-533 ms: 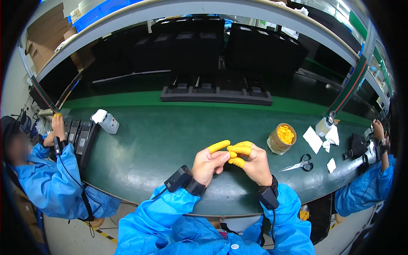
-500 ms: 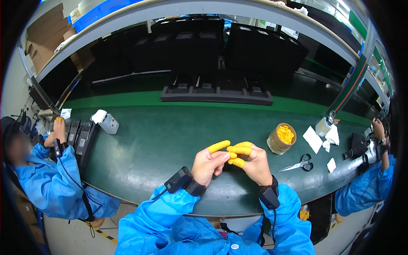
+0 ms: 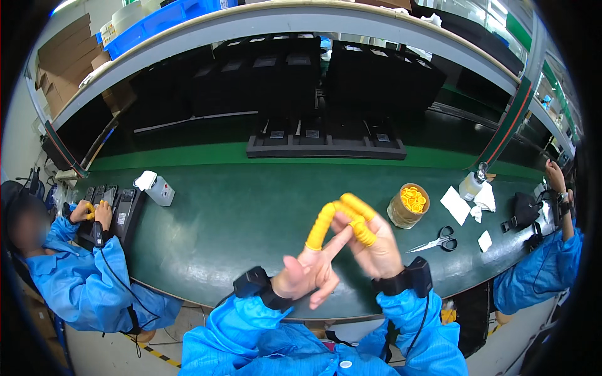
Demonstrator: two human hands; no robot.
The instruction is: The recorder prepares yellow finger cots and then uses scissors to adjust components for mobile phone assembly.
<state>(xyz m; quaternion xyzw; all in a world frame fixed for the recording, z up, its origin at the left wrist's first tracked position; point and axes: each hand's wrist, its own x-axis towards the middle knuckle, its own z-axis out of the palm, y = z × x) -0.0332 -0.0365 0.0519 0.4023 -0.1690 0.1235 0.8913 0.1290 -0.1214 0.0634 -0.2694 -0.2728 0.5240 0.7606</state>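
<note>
Head view: lower centre, left hand (image 3: 306,274), fingers spread, nothing visibly grasped; yellow cot (image 3: 321,227) on index. Right hand (image 3: 379,254), wearing two more cots (image 3: 362,233), at cot's tip; pinch, cannot tell. Tub (image 3: 402,220), right of centre. Possible tear: cause, uneven tug.

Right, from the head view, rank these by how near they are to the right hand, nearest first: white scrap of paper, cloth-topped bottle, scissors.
Nearest to the right hand first:
1. Scissors, just to its right.
2. White scrap of paper, farther right, beyond the scissors' handles.
3. Cloth-topped bottle, across the bench at the left.
</note>
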